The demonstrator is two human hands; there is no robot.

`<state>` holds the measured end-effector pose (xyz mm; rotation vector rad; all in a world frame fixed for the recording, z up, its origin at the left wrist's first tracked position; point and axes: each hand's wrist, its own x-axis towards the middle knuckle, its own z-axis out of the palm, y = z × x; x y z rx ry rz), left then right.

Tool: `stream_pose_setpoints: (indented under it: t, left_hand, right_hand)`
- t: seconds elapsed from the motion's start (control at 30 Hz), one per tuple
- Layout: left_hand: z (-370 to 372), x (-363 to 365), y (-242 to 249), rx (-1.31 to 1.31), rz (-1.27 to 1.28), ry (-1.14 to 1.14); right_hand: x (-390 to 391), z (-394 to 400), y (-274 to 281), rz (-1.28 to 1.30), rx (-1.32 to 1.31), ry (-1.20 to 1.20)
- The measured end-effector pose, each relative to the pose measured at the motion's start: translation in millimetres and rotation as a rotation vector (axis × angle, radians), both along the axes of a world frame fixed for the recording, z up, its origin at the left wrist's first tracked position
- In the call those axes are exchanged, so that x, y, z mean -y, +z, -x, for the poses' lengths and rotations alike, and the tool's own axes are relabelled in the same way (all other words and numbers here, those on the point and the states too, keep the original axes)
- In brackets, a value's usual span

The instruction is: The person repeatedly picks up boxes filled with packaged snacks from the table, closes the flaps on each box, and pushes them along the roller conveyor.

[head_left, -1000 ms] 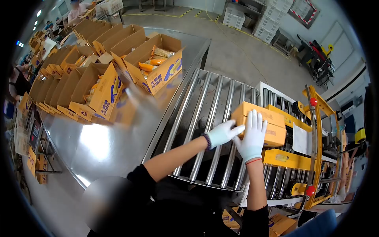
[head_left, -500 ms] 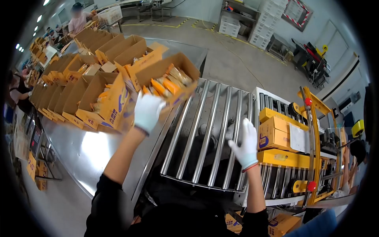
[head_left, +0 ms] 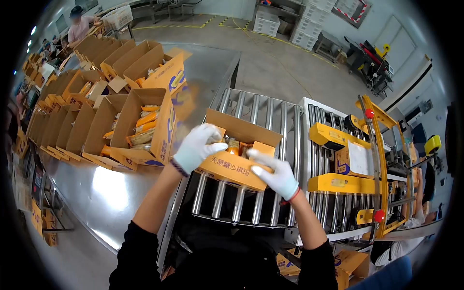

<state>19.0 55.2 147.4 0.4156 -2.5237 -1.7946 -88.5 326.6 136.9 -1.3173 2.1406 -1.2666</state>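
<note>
A cardboard box point(head_left: 226, 170) with purple lettering stands open on the rollers in front of me. Packets in orange and clear wrapping point(head_left: 234, 146) show inside it, and its long far flap is raised. My left hand point(head_left: 197, 149), in a white glove, bends its fingers around the box's left end, by the short flap. On the right end, my right hand point(head_left: 277, 173), also gloved, grips the corner by the other short flap point(head_left: 263, 150). The hands partly cover both short flaps.
Several open boxes point(head_left: 162, 128) of packets stand in rows on the metal table point(head_left: 111, 193) to the left. The roller conveyor point(head_left: 220, 198) leads right to a yellow-railed machine point(head_left: 340, 182) holding another box point(head_left: 342, 160). A person point(head_left: 79, 30) is at the far left.
The filled box has moved from the table's edge onto the rollers, turned lengthwise before me. My right hand has come left onto it. The box in the machine has moved right.
</note>
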Motion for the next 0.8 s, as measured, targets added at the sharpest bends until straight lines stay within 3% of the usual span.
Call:
stream_pose_setpoints:
  t: [0.03, 0.07, 0.1, 0.17, 0.2, 0.27, 0.3, 0.37, 0.47, 0.57, 0.63, 0.67, 0.7, 0.77, 0.8]
  left_hand:
    - [8, -2, -12, -0.152, 0.428, 0.040]
    - [13, -3, -22, -0.303, 0.857, 0.080]
    - [14, -3, -31, -0.301, 0.863, 0.078]
    - [9, -6, -44, -0.381, 0.802, 0.374]
    - [7, -6, -46, -0.372, 0.810, 0.384]
    - [3, -3, -45, -0.280, -0.058, 0.341]
    - [3, -1, -43, -0.282, -0.047, 0.355]
    - [4, -2, -38, -0.224, -0.349, 0.234]
    - [34, -21, -41, -0.214, -0.254, 0.202]
    - [94, -77, -67, -0.367, -0.393, 0.404]
    - [120, -125, -84, -0.462, 0.229, 0.392]
    - [128, -149, -105, -0.415, 0.161, 0.298]
    - [122, -142, -79, -0.177, -0.072, -0.124]
    - [88, -142, -47, 0.047, -0.536, -0.298]
    - [69, -127, -30, -0.060, -0.277, -0.249]
  right_hand:
    - [8, 8, 7, -0.015, -0.045, -0.045]
    - [15, 26, -1, 0.045, -0.498, 0.047]
    - [19, 26, 11, 0.050, -0.496, 0.046]
    - [24, 12, 46, -0.160, -0.823, -0.176]
    - [26, 7, 46, -0.209, -0.794, -0.234]
    - [16, -13, 29, -0.206, -0.718, -0.204]
    - [8, -28, 24, -0.213, -0.670, -0.142]
    - [-8, -43, -6, -0.298, -0.704, -0.058]
    - [-23, -21, 4, -0.501, -0.726, -0.154]
    - [-33, 20, -11, -0.565, -0.829, -0.393]
    - [-24, 38, -6, -0.554, -0.754, -0.404]
    - [-20, 46, -11, -0.552, -0.765, -0.402]
    - [-16, 55, -20, -0.575, -0.834, -0.444]
    - [-23, 65, -21, -0.608, -0.891, -0.523]
    - [-34, 70, -23, -0.531, -0.876, -0.534]
